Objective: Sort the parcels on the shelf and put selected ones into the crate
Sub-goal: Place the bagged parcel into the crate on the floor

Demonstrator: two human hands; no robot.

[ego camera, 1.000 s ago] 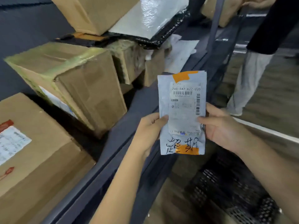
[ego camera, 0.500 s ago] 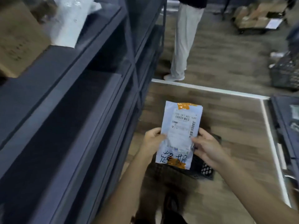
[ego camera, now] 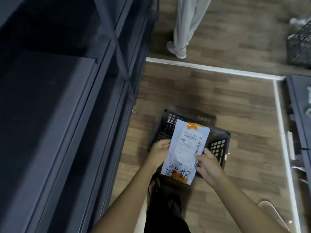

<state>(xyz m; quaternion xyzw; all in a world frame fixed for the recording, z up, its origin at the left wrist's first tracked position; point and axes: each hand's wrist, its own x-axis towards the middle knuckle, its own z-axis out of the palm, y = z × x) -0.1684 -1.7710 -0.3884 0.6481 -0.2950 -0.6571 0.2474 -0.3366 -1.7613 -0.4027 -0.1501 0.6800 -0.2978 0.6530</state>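
Observation:
A flat pale-blue parcel bag [ego camera: 186,148] with a white label, orange tape at both ends and black handwriting hangs above a black slotted crate [ego camera: 217,142] on the wooden floor. My left hand [ego camera: 159,153] grips the bag's left edge. My right hand [ego camera: 208,165] pinches its right edge lower down. The bag covers most of the crate's inside, so I cannot see what lies in it.
A dark grey shelf unit [ego camera: 70,106] fills the left side. Another person's legs [ego camera: 183,26] stand beyond a white floor line [ego camera: 210,68]. A second black crate [ego camera: 301,44] sits at the far right, with another dark unit [ego camera: 299,105] below it.
The view swung from the upper shelf with its cardboard boxes down to the floor. Both hands carried the bag down and forward until it hangs over the crate.

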